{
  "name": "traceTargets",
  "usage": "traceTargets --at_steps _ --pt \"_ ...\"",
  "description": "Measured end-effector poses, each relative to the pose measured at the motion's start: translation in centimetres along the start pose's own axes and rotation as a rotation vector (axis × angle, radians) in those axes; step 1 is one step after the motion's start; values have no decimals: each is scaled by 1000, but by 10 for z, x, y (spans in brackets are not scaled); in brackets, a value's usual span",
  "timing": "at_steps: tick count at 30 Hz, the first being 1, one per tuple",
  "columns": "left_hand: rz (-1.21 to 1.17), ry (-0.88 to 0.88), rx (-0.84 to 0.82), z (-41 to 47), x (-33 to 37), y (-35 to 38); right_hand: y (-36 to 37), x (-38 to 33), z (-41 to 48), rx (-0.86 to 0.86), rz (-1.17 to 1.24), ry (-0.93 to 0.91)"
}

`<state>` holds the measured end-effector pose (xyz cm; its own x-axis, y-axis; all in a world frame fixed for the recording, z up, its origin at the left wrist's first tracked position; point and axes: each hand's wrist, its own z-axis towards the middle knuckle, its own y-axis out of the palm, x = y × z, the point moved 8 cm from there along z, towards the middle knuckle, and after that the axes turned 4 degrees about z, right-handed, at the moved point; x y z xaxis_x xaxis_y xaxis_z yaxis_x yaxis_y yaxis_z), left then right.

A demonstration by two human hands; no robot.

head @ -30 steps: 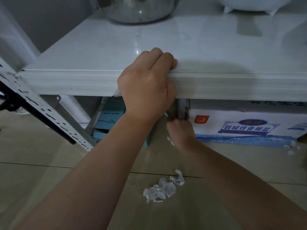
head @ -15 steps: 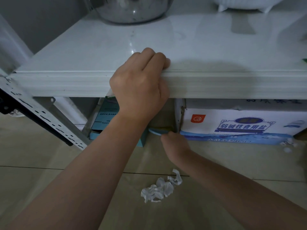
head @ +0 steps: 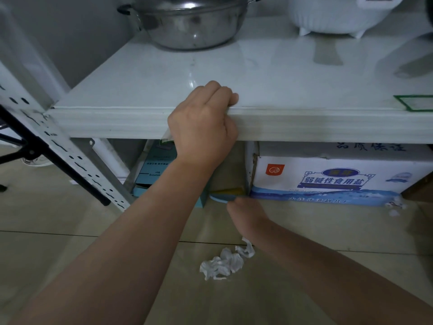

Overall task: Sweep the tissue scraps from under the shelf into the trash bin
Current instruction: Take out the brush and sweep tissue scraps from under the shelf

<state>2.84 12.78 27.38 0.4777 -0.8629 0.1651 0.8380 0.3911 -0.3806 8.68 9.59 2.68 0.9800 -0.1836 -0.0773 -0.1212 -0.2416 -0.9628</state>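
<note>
My left hand [head: 202, 127] grips the front edge of the white shelf [head: 304, 124], fingers curled over the top. Below it, my right hand [head: 247, 213] is low at the floor in the gap between two boxes, closed on a small blue brush [head: 221, 197] whose yellowish bristles poke into the gap. A clump of white tissue scraps [head: 226, 262] lies on the tiled floor in front of the shelf, just beside my right forearm. More small scraps [head: 396, 206] lie at the right end of the white box. No trash bin is in view.
Under the shelf stand a teal box [head: 154, 171] and a white printed carton [head: 328, 177]. A steel pot [head: 189, 22] and a white appliance [head: 339, 15] sit on the shelf. A perforated metal upright [head: 70, 158] and a black stand leg [head: 58, 160] slant at left.
My right hand has drawn back out of the gap toward me and down to the floor, with the blue brush now showing. The left hand stays on the shelf edge.
</note>
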Motion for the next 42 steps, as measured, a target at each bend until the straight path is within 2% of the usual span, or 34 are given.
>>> traceTargets --at_steps 8,13,16,21,26,28,32,35,38,42 --pt "17 42 -67 3 4 -1 15 -3 -33 -61 -13 -48" --pt "31 0 -125 4 4 -1 22 -6 -56 -111 -66 -94" --pt "40 -29 -158 4 4 -2 12 -2 -63 -84 -92 -93" --pt "46 -118 -242 2 2 0 -21 27 -71 -7 -28 -50" --pt "84 -163 -354 3 11 -2 -42 69 -83 59 123 114" --pt "89 -98 -380 5 28 -1 -46 83 -88 77 151 162" --pt "49 202 -451 8 98 20 -49 107 -96 96 212 247" --pt "-10 346 -490 10 153 44 -45 122 -104 98 288 288" --pt "-59 415 -516 7 196 67 -43 137 -116 118 380 307" --pt "-108 398 -557 2 234 94 -37 168 -137 193 521 356"
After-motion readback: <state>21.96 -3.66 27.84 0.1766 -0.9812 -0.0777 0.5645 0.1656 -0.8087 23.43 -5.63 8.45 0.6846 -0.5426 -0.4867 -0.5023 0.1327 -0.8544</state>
